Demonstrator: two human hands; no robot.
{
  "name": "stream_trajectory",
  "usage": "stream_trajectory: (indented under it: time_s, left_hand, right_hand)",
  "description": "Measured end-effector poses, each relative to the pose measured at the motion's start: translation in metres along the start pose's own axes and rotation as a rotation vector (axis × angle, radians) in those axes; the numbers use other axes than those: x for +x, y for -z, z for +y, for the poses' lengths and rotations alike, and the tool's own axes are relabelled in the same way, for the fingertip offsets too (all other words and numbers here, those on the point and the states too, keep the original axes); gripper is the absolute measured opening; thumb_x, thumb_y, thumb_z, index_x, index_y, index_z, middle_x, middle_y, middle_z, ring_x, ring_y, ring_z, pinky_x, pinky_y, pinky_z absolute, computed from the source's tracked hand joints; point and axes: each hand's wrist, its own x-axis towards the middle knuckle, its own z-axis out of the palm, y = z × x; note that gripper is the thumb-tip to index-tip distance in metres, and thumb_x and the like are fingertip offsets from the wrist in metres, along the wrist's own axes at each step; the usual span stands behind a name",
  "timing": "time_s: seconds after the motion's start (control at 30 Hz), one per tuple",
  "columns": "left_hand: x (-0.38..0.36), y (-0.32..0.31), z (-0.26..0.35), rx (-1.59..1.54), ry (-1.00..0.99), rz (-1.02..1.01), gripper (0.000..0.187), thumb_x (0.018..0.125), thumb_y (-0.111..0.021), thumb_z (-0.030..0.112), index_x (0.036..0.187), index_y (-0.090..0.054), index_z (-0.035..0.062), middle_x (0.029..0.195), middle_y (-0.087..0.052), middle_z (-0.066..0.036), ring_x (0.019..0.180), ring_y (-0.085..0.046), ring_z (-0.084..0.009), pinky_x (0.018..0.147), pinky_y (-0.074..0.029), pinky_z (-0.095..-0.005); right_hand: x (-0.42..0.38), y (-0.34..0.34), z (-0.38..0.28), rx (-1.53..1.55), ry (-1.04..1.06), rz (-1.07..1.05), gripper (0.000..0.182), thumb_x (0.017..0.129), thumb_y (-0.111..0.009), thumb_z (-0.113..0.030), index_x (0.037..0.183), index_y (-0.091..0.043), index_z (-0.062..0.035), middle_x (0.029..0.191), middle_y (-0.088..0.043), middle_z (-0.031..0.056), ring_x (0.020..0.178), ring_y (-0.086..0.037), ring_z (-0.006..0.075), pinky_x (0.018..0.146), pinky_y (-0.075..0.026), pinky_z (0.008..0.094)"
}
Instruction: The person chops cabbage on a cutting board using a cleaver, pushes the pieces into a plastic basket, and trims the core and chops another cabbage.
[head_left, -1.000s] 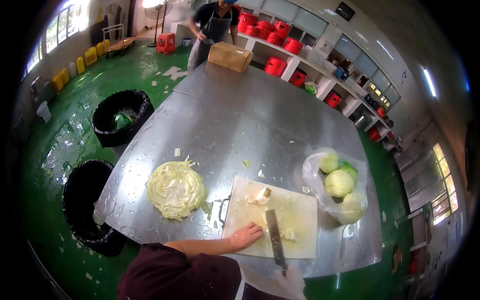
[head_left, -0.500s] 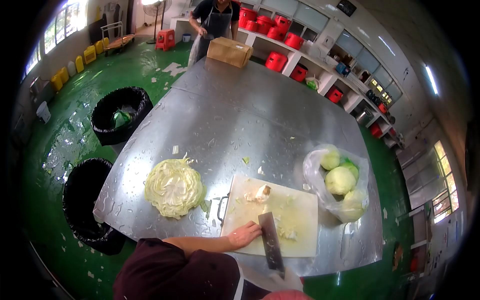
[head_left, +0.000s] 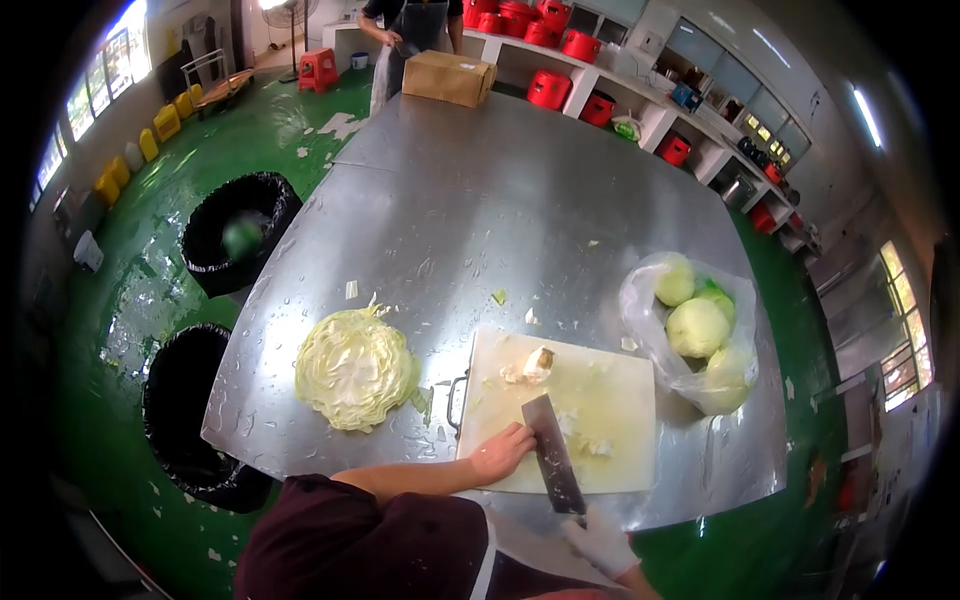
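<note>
My right hand (head_left: 602, 542), in a pale glove, grips the handle of a wide-bladed cleaver (head_left: 553, 455) over the white cutting board (head_left: 625, 400). Beside the left edge of the blade is my bare left hand (head_left: 502, 453), its fingers bent together close to the metal. Whether they pinch anything is hidden. A cut cabbage core (head_left: 540, 362) and pale scraps lie on the board. To its left sits a mound of cut cabbage (head_left: 356, 368) on the steel table (head_left: 440, 250). At the right stands a clear plastic bag (head_left: 650, 300) with whole cabbages (head_left: 698, 328) in it.
Two black-lined bins (head_left: 205, 260) stand along the table's left side. At the far end are a cardboard box (head_left: 449, 78) and a person in an apron (head_left: 415, 30). Red containers (head_left: 549, 89) fill shelves behind. The green floor (head_left: 110, 250) looks wet.
The view has shifted slightly. My left hand's fingers look more curled beside the blade. More of my gloved right hand shows, still on the cleaver's handle.
</note>
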Motion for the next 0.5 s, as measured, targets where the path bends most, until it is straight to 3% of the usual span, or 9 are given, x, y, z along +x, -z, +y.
stream_trajectory:
  time_s: [0.07, 0.13, 0.2, 0.23, 0.3, 0.33, 0.37, 0.47, 0.5]
  left_hand:
    - [0.004, 0.0, 0.0, -0.018, 0.092, -0.106, 0.036, 0.075, -0.054, 0.003, 0.11, -0.058, -0.0039, 0.114, -0.053, -0.016, 0.108, -0.05, -0.0315, 0.098, -0.043, -0.0375]
    - [-0.001, -0.01, -0.009, 0.126, -0.031, 0.028, 0.037, 0.074, -0.055, 0.002, 0.11, -0.06, -0.004, 0.113, -0.054, -0.017, 0.111, -0.049, -0.0329, 0.1, -0.043, -0.0419]
    - [-0.015, -0.054, -0.033, 0.305, -0.208, 0.361, 0.041, 0.072, -0.056, 0.002, 0.112, -0.06, -0.0042, 0.114, -0.057, -0.021, 0.112, -0.052, -0.0383, 0.104, -0.041, -0.047]
    - [-0.017, -0.064, -0.04, 0.359, -0.196, 0.382, 0.039, 0.074, -0.055, 0.001, 0.113, -0.059, -0.0041, 0.116, -0.057, -0.023, 0.113, -0.053, -0.0406, 0.107, -0.04, -0.0465]
    - [0.002, -0.015, -0.013, -0.052, 0.037, 0.143, 0.023, 0.08, -0.052, -0.001, 0.102, -0.058, -0.0023, 0.104, -0.056, -0.022, 0.096, -0.052, -0.0414, 0.089, -0.045, -0.0477]
    - [0.009, -0.002, -0.005, -0.113, 0.01, 0.155, 0.015, 0.083, -0.051, -0.001, 0.097, -0.056, -0.0019, 0.099, -0.054, -0.021, 0.091, -0.05, -0.0411, 0.082, -0.044, -0.0482]
    - [0.011, -0.002, -0.004, -0.112, 0.048, 0.155, 0.018, 0.086, -0.058, 0.006, 0.101, -0.055, -0.002, 0.103, -0.054, -0.021, 0.096, -0.05, -0.0402, 0.085, -0.044, -0.0461]
    - [0.009, 0.002, 0.003, -0.121, -0.009, 0.164, 0.033, 0.083, -0.068, 0.015, 0.107, -0.052, -0.0024, 0.111, -0.052, -0.022, 0.104, -0.049, -0.04, 0.092, -0.042, -0.0455]
    - [0.009, 0.006, 0.002, -0.014, 0.036, 0.129, 0.062, 0.076, -0.076, 0.027, 0.121, -0.045, -0.0021, 0.126, -0.047, -0.024, 0.118, -0.044, -0.0409, 0.101, -0.035, -0.0489]
  right_hand:
    - [0.015, -0.012, 0.015, -0.046, 0.034, 0.05, 0.036, 0.092, -0.055, -0.035, 0.103, -0.055, -0.0013, 0.075, -0.067, 0.0192, 0.065, -0.068, 0.0333, 0.066, -0.054, 0.0456]
    - [0.035, -0.023, 0.012, -0.32, 0.265, 0.256, 0.036, 0.092, -0.05, -0.035, 0.105, -0.057, -0.0014, 0.079, -0.065, 0.025, 0.071, -0.065, 0.0418, 0.068, -0.052, 0.0524]
    - [0.054, -0.034, -0.008, -0.332, 0.155, 0.266, 0.036, 0.094, -0.048, -0.036, 0.105, -0.058, -0.0045, 0.083, -0.065, 0.0251, 0.074, -0.063, 0.0445, 0.069, -0.05, 0.0555]
    - [0.07, -0.045, 0.001, -0.258, 0.251, 0.355, 0.031, 0.094, -0.048, -0.035, 0.102, -0.058, -0.0064, 0.083, -0.065, 0.0238, 0.076, -0.063, 0.0455, 0.069, -0.049, 0.0559]
    - [0.057, -0.04, -0.02, -0.25, 0.209, 0.377, 0.024, 0.093, -0.048, -0.03, 0.096, -0.055, -0.0073, 0.086, -0.065, 0.0224, 0.08, -0.062, 0.0454, 0.07, -0.048, 0.0548]
    - [0.055, -0.043, -0.02, -0.191, 0.206, 0.41, 0.025, 0.092, -0.053, -0.031, 0.094, -0.053, -0.0058, 0.082, -0.064, 0.0219, 0.077, -0.061, 0.0455, 0.067, -0.048, 0.0534]
    - [0.054, -0.045, -0.02, -0.146, 0.223, 0.459, 0.028, 0.092, -0.057, -0.032, 0.092, -0.052, -0.0043, 0.077, -0.063, 0.0214, 0.074, -0.061, 0.0455, 0.064, -0.047, 0.052]
    - [0.043, -0.044, -0.016, -0.005, 0.205, 0.453, 0.027, 0.093, -0.052, -0.032, 0.094, -0.053, -0.0046, 0.085, -0.064, 0.0222, 0.081, -0.063, 0.0424, 0.07, -0.048, 0.0526]
    - [0.037, -0.04, -0.015, 0.039, 0.169, 0.495, 0.03, 0.093, -0.053, -0.034, 0.095, -0.053, -0.0041, 0.085, -0.064, 0.0221, 0.081, -0.062, 0.0423, 0.07, -0.047, 0.0523]
